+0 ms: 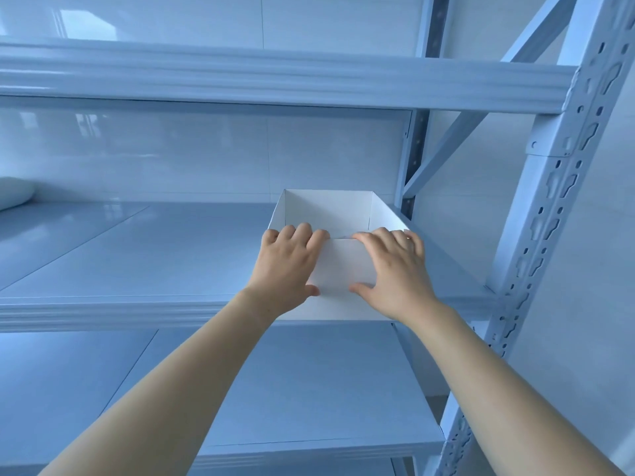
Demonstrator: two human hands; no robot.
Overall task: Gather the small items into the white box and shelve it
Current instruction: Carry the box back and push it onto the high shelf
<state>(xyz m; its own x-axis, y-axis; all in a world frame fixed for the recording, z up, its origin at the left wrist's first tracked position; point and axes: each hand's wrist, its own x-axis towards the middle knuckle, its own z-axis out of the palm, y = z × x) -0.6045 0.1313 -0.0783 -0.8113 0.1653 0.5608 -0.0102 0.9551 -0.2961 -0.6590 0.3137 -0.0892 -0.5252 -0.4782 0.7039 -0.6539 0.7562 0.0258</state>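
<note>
The white box (343, 266), open at the top, sits on the middle shelf (137, 262) of a white metal rack, close to its right end, with its near side slightly over the front edge. My left hand (288, 266) grips the box's near left corner, fingers hooked over the rim and thumb on the front wall. My right hand (395, 269) holds the near right corner the same way. What lies inside the box is hidden by its front wall and my hands.
The rack's right upright (556, 201) with slotted holes stands just right of the box, with a diagonal brace (443, 149) behind. An upper shelf beam (275, 80) hangs overhead. A lower shelf (292, 389) lies beneath my forearms. A white rounded object (13, 194) rests at the far left.
</note>
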